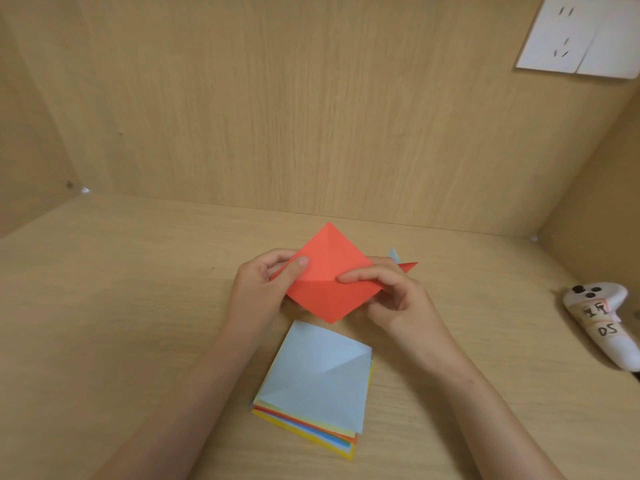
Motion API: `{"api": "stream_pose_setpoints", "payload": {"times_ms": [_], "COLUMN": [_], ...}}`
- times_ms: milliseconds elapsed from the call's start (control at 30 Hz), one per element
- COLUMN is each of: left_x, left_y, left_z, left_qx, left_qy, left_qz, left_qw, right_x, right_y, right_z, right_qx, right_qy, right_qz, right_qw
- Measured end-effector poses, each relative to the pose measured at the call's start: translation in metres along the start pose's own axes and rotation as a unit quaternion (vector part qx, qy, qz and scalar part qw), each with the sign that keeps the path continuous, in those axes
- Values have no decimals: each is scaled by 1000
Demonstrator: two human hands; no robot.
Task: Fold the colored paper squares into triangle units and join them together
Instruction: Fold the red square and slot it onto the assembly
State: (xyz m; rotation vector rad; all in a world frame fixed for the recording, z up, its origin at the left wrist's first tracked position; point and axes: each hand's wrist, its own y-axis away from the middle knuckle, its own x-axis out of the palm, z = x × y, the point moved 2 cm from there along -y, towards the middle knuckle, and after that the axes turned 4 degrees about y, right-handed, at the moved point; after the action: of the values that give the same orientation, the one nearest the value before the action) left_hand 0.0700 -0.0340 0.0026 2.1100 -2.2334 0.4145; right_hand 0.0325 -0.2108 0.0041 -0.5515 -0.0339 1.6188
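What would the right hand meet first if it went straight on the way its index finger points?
Probably the left hand, whose thumb lies on the red paper square. The right hand points leftward across that sheet, which it holds; depth is hard to judge.

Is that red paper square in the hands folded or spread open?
Spread open: the red paper square shows as a full diamond, marked only by creases.

white controller (610,346) at rt has tape label (608,330) w/ handwritten "ds"; upper label (595,310) illegible.
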Motion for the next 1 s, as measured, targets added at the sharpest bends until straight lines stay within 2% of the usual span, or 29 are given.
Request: {"api": "stream_pose_setpoints", "payload": {"times_ms": [100, 300, 600, 800, 1000], "left_x": [1, 10, 16, 20, 16], "left_y": [2, 10, 15, 17, 14], "left_z": [-1, -10, -13, -11, -10], "left_qx": [-8, -22, -38, -20, -9], "left_qy": [0, 3, 36, -34, 0], "left_qz": [10, 74, 118, 85, 32], "left_qw": [1000, 997, 992, 996, 999], "right_x": [2, -4, -1, -1, 1], "right_y": [0, -1, -3, -2, -4], "right_z": [1, 8, 7, 9, 7], "right_qx": [21, 46, 75, 84, 90], "right_qy": [-11, -77, -137, -158, -155], "right_qz": [-2, -106, -140, -140, -122], "right_qw": [1000, 990, 978, 974, 976]}}
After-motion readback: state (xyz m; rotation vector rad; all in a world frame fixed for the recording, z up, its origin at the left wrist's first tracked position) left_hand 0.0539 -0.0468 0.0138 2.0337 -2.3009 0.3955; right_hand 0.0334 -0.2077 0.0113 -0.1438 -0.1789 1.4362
